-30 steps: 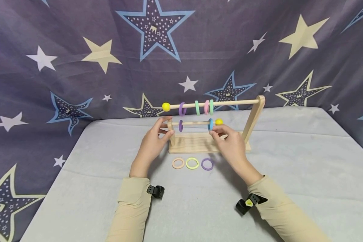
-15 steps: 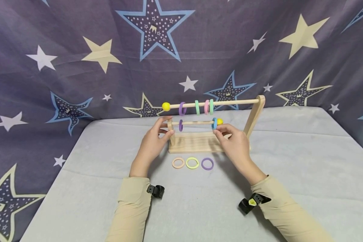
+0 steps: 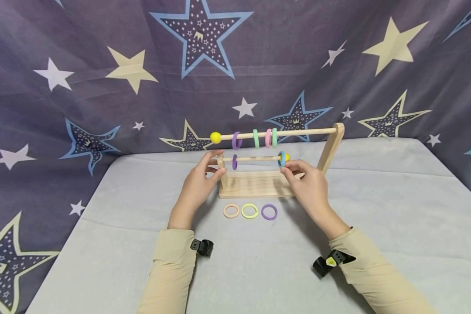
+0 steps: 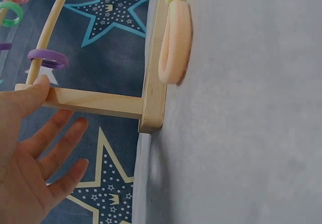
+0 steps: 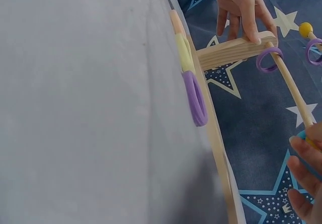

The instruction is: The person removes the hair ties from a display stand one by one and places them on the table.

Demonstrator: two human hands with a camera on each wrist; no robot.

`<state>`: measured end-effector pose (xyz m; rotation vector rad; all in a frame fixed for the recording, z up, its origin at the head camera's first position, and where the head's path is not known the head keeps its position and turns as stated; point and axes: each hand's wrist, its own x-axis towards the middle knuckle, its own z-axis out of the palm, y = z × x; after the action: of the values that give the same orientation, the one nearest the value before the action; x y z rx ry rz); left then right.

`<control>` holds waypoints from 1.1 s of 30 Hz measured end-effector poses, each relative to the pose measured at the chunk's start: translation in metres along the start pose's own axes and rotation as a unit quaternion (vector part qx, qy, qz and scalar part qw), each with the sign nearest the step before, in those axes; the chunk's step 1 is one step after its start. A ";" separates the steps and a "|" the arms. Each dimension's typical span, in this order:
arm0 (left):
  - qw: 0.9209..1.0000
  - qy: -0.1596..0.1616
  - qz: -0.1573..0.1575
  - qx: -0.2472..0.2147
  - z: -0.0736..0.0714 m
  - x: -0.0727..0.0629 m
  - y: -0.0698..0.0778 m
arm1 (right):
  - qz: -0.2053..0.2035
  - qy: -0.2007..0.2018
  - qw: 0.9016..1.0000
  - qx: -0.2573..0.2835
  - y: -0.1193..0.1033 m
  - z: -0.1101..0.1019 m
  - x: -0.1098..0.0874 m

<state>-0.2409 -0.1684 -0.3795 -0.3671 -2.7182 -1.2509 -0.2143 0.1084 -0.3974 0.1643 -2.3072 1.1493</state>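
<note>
Blue ring (image 3: 280, 161): I see it at the yellow-knob (image 3: 287, 157) end of the lower rod (image 3: 257, 158); from here I cannot tell whether it circles the wood or the knob.
Right hand (image 3: 310, 186): grasping the blue ring, which I see pinched between thumb and forefinger.
Left hand (image 3: 196, 185): grasping the short post (image 3: 224, 179) near its top, thumb on one side and forefinger on the other; my left wrist view shows the remaining fingers spread.
Lower purple ring (image 3: 234, 162): around the lower rod, near the short post and well apart from the blue one.
Upper rod (image 3: 306, 131): I count four rings on it; from its free end toward the tall post (image 3: 329, 148) come purple, mint, pink and mint, the last two close together.
Base (image 3: 255, 186): flat on the pale cloth (image 3: 243, 270).
Loose rings: peach (image 3: 231, 217), yellow-green (image 3: 250, 218) and purple (image 3: 269, 219), lying side by side on the cloth, just in front of the base.
</note>
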 end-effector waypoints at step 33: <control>1.000 0.003 0.002 0.000 0.000 -0.001 0.000 | 0.001 0.001 1.000 -0.001 0.009 -0.014 0.005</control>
<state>-0.2401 -0.1682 -0.3794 -0.3693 -2.7110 -1.2489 -0.2160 0.1255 -0.3943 0.1609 -2.3066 1.1473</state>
